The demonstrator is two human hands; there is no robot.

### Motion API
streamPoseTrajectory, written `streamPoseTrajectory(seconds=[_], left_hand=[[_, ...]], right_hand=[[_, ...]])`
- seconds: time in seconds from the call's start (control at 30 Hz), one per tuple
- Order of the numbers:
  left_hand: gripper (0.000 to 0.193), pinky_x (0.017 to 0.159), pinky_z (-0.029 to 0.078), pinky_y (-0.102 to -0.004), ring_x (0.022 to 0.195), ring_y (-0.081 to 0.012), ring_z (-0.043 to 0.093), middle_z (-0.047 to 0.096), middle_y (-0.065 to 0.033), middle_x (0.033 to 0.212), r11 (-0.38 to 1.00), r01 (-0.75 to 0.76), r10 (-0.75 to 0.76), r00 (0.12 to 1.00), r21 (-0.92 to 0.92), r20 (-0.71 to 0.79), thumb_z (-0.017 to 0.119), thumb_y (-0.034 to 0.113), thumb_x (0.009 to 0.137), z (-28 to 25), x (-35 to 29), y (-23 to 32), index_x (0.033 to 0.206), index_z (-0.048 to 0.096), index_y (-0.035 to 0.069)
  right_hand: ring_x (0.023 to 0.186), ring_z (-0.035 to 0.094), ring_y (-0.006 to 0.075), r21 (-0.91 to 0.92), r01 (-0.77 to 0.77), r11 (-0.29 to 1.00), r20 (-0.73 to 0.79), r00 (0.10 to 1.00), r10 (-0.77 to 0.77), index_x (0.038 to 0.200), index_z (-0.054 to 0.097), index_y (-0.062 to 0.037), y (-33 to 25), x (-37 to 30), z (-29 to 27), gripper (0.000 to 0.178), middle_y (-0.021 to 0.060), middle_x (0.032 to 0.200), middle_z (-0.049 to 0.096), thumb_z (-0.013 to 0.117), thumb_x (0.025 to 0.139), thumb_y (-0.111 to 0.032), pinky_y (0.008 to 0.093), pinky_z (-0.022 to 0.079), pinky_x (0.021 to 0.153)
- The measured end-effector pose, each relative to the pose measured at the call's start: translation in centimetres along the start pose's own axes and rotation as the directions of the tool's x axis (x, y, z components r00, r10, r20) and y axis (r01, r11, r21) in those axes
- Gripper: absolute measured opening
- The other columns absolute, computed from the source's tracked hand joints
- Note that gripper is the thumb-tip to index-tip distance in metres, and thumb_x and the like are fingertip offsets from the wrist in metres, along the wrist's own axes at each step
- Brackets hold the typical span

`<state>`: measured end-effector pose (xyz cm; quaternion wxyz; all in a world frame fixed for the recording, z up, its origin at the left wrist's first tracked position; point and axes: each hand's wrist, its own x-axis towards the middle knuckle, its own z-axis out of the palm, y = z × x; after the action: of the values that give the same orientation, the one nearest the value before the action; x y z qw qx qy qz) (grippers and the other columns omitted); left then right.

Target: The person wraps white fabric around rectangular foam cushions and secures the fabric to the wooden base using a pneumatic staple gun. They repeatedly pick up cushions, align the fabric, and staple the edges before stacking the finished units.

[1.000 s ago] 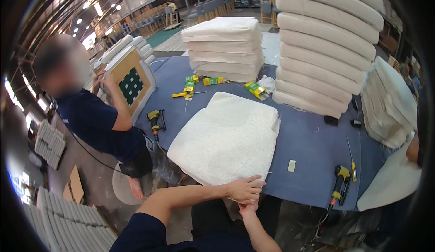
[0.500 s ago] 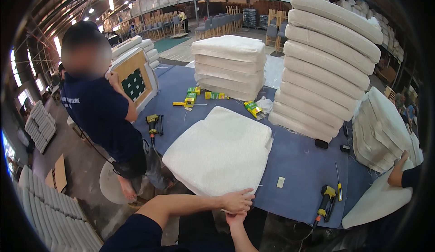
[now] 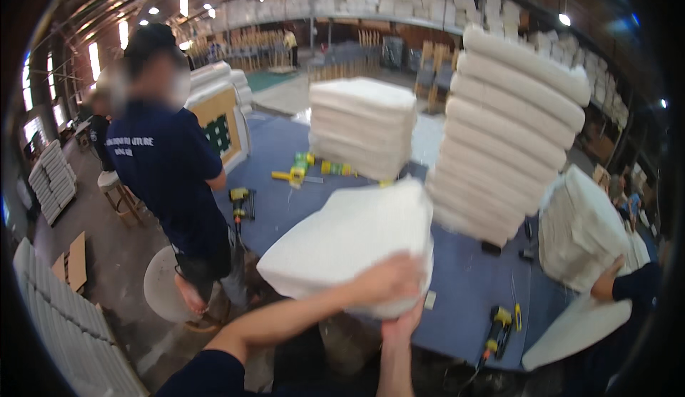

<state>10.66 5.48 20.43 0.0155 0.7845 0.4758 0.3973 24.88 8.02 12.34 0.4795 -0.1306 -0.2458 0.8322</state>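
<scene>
Workshop racking [image 3: 399, 22] and rows of chairs stand beyond a blue-topped worktable [image 3: 471, 275]. One white fabric-covered seat cushion [image 3: 342, 233] is located at the table's near edge, its near right corner between the operator's hands. The right hand [image 3: 402, 323] grips that corner from below, fingers partly hidden. The left hand [image 3: 394, 277] lies on the upper face; motion blur prevents confirming whether its fingers are clenched.

Status: fabric covers the visible upper face. Fastening of the underside cannot be verified. This unit remains off the short cushion stack [image 3: 362, 129] and the tall cushion stack [image 3: 506, 133]. Two staple guns, left [image 3: 241, 204] and right [image 3: 497, 333], lie unheld on the table.
</scene>
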Motion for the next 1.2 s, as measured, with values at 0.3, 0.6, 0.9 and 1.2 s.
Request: streamPoseTrajectory(seconds=[0.3,0.6,0.9,1.2], left_hand=[[0.062,0.131,0.01,-0.0615,0.168,-0.0438,0.004,0.036,-0.0157,0.173,0.98,0.042,-0.089,0.967,-0.195,-0.241,0.089,0.023,0.081,-18.9,-2.7,4.3,0.137,0.064,0.016],[0.039,0.13,0.011,-0.0622,0.167,-0.0454,0.007,0.045,-0.0178,0.167,0.946,-0.009,-0.106,0.937,-0.325,-0.332,0.08,0.029,0.089,-20.4,-5.3,2.0,0.123,0.069,0.014],[0.031,0.13,0.009,-0.0638,0.166,-0.0456,0.011,0.052,-0.0212,0.16,0.913,-0.073,-0.101,0.913,-0.402,-0.395,0.081,0.04,0.092,-20.7,-5.9,0.6,0.112,0.074,0.017],[0.032,0.129,0.018,-0.0631,0.16,-0.0486,0.029,0.065,-0.0141,0.143,0.924,-0.127,-0.037,0.909,-0.36,-0.416,0.083,0.04,0.091,-21.2,-5.8,-0.4,0.106,0.079,0.013]], right_hand=[[0.107,0.064,0.0098,-0.475,0.267,0.838,0.569,0.82,0.062,0.136,0.067,0.0015,-3.9,0.9,16.8,0.043,0.0045,0.117,0.072,0.07,0.109,-0.032,0.0285,0.051,0.093],[0.098,0.066,0.0075,-0.475,0.057,0.878,0.479,0.854,0.203,0.128,0.073,0.0044,-2.2,0.9,19.8,0.034,0.0043,0.112,0.076,0.073,0.107,-0.023,0.0257,0.053,0.086],[0.109,0.071,0.0176,-0.419,0.014,0.908,0.464,0.863,0.201,0.134,0.066,0.0092,-0.8,1.1,20.4,0.043,0.0143,0.124,0.074,0.068,0.108,-0.024,0.0339,0.056,0.096],[0.121,0.071,0.0274,-0.226,-0.077,0.971,0.462,0.869,0.177,0.141,0.06,0.0107,1.8,2.0,19.0,0.057,0.0192,0.133,0.071,0.069,0.102,-0.03,0.0421,0.057,0.105]])
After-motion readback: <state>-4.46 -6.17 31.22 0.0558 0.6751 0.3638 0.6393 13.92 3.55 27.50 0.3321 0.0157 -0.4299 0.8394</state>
